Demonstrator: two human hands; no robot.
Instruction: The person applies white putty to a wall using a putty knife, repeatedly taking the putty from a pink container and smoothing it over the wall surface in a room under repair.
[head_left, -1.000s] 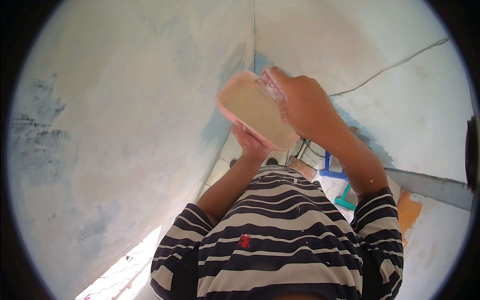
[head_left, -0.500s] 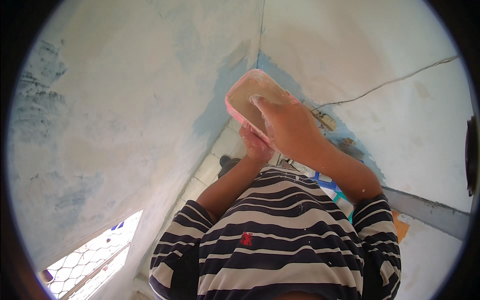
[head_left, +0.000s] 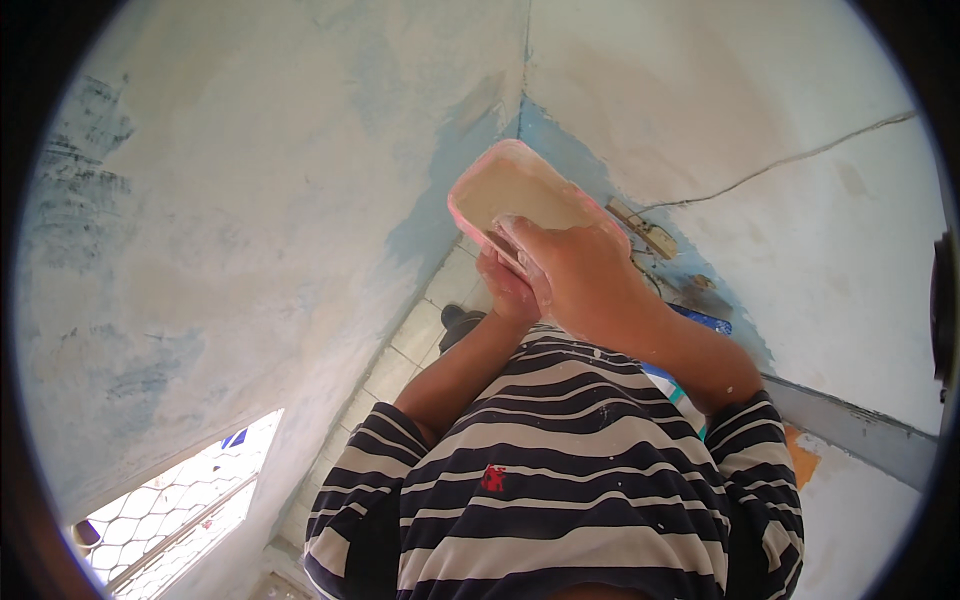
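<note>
Container: one shallow, pink-walled, round-cornered rectangular tray [head_left: 459, 213], being held up off the floor, in front of the meeting of two walls. Contents: smooth beige paste [head_left: 530, 190], being spread over most of the visible interior; the pink rim is being partly masked by pale smears.

Left hand [head_left: 510, 288]: being set at the tray's near left side, its fingers being clamped on the wall of the tray.

Right hand [head_left: 585, 270]: being laid across the tray's near end, its whitened thumb being rested by the near left rim. The other fingers are being hidden by the hand; whether they are clamped on anything cannot be told.

Marking: one small red motif [head_left: 493, 478], being borne by a black-and-cream striped cloth shirt [head_left: 560, 455] on the near side of the tray; its detail is too small to be made out.

Room: a patchy off-white wall [head_left: 240, 220] is being seen left of the tray, a second off-white wall [head_left: 710, 80] right of it, bare blue paint [head_left: 545, 125] being exposed just beyond it. A thin grey cable [head_left: 780, 165] is being strung right of the tray. Pale floor tiles [head_left: 395, 378] are being shown below and left of it; farther left, a bright window opening [head_left: 185, 515] is being crossed by wire mesh.
</note>
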